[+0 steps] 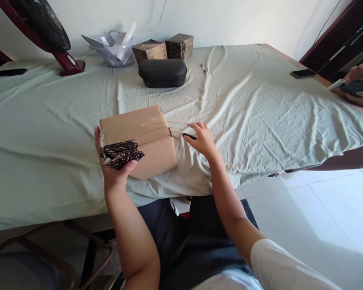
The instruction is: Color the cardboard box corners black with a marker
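A taped brown cardboard box (142,135) lies near the front edge of a table covered by a pale green sheet (254,108). A label on its near left corner is scribbled over in black. My left hand (113,171) grips that corner, thumb on the scribbled patch. My right hand (203,139) rests on the sheet just right of the box, fingers curled over a small black pen-like object (189,136); whether it is gripped or only touched is unclear.
At the back stand a black zip case (162,73), two patterned boxes (163,48), a clear plastic tub (115,50), a fan's red base (68,64) and a phone (10,72). Another person's hands (361,86) hold a device at the far right, near another phone (303,73).
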Demonstrator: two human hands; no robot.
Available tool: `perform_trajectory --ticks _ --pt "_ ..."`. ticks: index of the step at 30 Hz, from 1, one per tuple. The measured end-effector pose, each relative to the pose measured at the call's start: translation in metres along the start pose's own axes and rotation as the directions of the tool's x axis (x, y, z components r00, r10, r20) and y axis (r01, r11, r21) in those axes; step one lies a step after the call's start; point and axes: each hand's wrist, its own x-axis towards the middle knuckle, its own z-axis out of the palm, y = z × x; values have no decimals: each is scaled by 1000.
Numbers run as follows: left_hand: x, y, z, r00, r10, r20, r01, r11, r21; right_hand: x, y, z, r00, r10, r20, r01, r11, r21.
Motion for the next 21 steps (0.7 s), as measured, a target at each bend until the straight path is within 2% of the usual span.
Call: perform_trajectory --ticks 2,4,13,17,21 --pt "0 -5 1 1000 -1 -11 1 1000 -16 0 4 2 989 151 -3 -146 956 -256" --pt "-1 -8 2 1000 2 -8 -2 999 -33 0 4 7 977 207 44 -180 921 -344" --pt "-1 -6 6 1000 -6 8 6 997 -76 0 -9 17 970 199 138 -128 906 -404" --pt "-2 -6 6 1000 -23 2 23 999 -23 2 -10 15 968 206 142 -148 928 -342" --pt "-4 -5 5 1000 0 20 1 1000 -4 4 -12 12 954 269 130 -211 916 -342"
